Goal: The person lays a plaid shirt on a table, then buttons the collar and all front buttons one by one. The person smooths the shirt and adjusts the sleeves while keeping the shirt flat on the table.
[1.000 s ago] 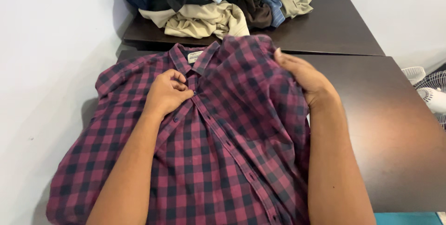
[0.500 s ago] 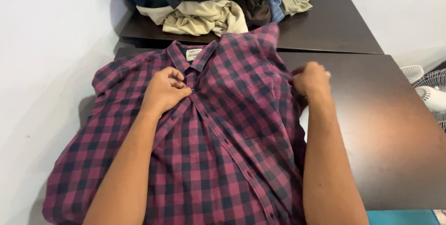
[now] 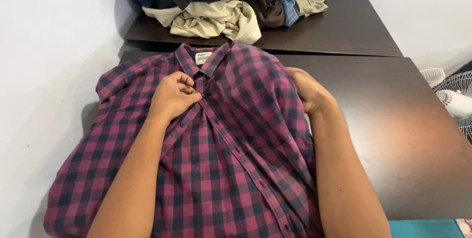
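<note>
- A maroon and navy checked shirt [image 3: 231, 169] lies front up on the dark brown bench [image 3: 408, 134], its hem nearest the camera and its collar pointing away; its left edge hangs past the bench beside the white wall [image 3: 44, 71].
- The left hand [image 3: 173, 96] rests on the shirt's chest just below the collar, fingers curled in and pinching the button placket.
- The right hand [image 3: 306, 89] lies at the shirt's right shoulder edge, fingers tucked under the folded-in cloth and gripping it; the fingertips are hidden.
- The collar [image 3: 202, 58], with a pale label inside, sits just beyond the left hand.
- A white fan [image 3: 455, 98] stands off the bench's right side.
- Farthest away, a pile of crumpled clothes [image 3: 221, 2] covers a second dark bench [image 3: 354, 26] against the wall.
</note>
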